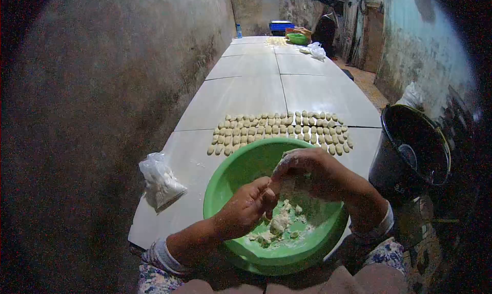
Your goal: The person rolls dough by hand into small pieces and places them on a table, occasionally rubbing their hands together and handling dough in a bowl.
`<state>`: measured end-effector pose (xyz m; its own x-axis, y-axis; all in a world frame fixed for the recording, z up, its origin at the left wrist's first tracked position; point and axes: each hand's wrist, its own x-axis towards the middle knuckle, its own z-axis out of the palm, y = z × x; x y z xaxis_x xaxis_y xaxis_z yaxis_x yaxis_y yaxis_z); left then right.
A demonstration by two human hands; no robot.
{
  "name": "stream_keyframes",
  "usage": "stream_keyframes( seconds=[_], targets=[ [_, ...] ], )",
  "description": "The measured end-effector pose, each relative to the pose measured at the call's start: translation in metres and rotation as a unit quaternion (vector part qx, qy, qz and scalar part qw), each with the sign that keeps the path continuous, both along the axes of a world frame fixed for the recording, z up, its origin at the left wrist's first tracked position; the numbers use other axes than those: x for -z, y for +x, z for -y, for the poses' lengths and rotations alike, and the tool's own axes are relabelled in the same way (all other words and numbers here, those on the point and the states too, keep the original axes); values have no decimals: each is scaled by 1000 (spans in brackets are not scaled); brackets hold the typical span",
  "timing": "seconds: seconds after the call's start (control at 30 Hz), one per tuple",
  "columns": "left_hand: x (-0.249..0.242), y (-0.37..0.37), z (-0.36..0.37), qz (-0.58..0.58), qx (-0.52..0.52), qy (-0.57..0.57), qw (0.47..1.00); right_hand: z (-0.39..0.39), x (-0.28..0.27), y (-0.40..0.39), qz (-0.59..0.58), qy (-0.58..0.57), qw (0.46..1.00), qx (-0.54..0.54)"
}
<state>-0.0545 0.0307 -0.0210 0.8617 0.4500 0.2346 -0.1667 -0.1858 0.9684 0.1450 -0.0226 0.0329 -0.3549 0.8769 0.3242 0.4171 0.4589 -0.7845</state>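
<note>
My left hand (246, 207) is closed, its fingers pressed together against the fingertips of my right hand over a green basin (218, 191). Whether it pinches a bit of dough or a finger of the right hand cannot be made out. My right hand (315, 173) is bent at the wrist, its fingers stretched toward the left hand and coated with white flour or dough. Below both hands, crumbly pale dough (279, 225) and loose flour lie on the basin floor. Just beyond the rim, rows of small oval dough pieces (277, 130) lie on the white table (246, 94).
A clear plastic bag of white powder (161, 184) rests at the table's left edge. To the right stands a black bucket (392, 161). At the far end are another green basin (297, 39), a blue crate (281, 25), a bottle (239, 31) and a dark-clothed person (324, 33).
</note>
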Motion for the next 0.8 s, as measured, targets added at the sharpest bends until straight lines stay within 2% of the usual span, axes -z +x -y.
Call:
stream_keyframes(
  seconds=[0.1,0.13,0.17,0.2,0.23,0.27,0.33,0.37,0.43,0.47,0.5,0.57,0.6,0.63,0.67,0.73,0.8],
  targets=[
    [-5,2,5,-63,-45,32,996,4,-1,-4,-22,-21,999,12],
    [-11,0,8,-40,-43,32,998,1,6,-3,-150,-160,974,-52],
    [-13,0,9,-41,-42,32,998,2,3,-2,-150,-160,974,-52],
    [-13,0,8,-48,-45,26,997,3,-4,-3,-12,-96,995,-28],
    [-14,0,8,-56,-48,19,997,4,-8,-3,127,-30,991,-4],
    [-14,0,8,-57,-48,18,997,4,-7,-3,126,-31,992,-4],
    [-15,0,8,-62,-46,7,997,5,-7,-1,-52,-235,971,11],
    [-15,-1,7,-62,-47,8,997,4,-7,0,-53,-235,971,10],
    [-11,-2,2,-104,-64,49,991,0,-6,2,13,-39,998,48],
    [-10,-1,2,-103,-64,49,991,-3,3,4,-64,-86,993,56],
    [-9,-1,3,-93,-70,53,992,-2,1,1,-63,-86,993,57],
    [-6,4,6,-85,-76,57,992,0,-6,-6,42,-191,979,61],
    [-3,9,8,-33,-84,97,991,-6,4,-5,74,-124,989,-13],
    [-2,13,10,18,-92,137,986,-6,10,-2,72,-123,990,-13],
    [-4,14,9,15,-92,137,986,-5,14,-1,55,-108,992,-20],
    [-14,9,7,-29,-34,8,999,-7,24,3,67,-56,996,-33],
    [-18,9,8,-52,-43,24,997,-7,20,1,60,-79,994,-40]
  ],
)
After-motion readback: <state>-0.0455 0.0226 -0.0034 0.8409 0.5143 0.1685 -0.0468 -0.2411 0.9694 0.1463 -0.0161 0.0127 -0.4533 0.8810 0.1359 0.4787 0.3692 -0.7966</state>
